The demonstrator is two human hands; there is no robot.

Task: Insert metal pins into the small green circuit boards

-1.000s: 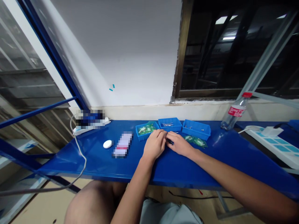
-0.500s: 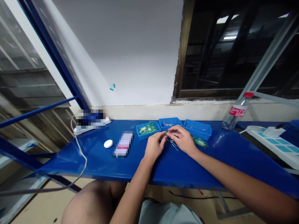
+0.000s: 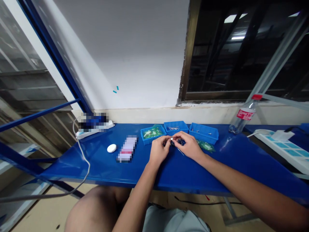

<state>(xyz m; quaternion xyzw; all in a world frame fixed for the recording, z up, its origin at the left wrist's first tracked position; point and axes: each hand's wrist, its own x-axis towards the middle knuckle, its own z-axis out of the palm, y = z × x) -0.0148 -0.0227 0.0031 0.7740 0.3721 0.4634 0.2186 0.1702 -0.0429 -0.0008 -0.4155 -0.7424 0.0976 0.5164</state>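
Note:
Above the blue table, my left hand [image 3: 158, 149] and my right hand [image 3: 189, 145] meet fingertip to fingertip. Both are closed in a pinch around a small round whitish piece [image 3: 171, 139]; its exact kind is too small to make out. Beneath my right fingers a thin metal rod [image 3: 181, 151] lies on the table, with dark bits beside it partly hidden by the fingers. Just behind my hands stand a blue bin with green packets [image 3: 153, 132], a blue bin with thin metal rods [image 3: 176, 123] and a blue bin holding a few small metal parts [image 3: 205, 138].
A green packet [image 3: 206, 146] lies right of my right hand. Left on the table [image 3: 96, 164] are a white round case [image 3: 111, 148] and a blurred phone-like thing [image 3: 127, 149]. A bottle [image 3: 245, 115] and a power strip [image 3: 285, 148] stand at right. A grey cable [image 3: 83, 154] hangs at left.
My fingers have shifted slightly, and the whitish piece now shows more plainly between them. Fewer of the metal rods show beneath my right hand. The bins have stayed put.

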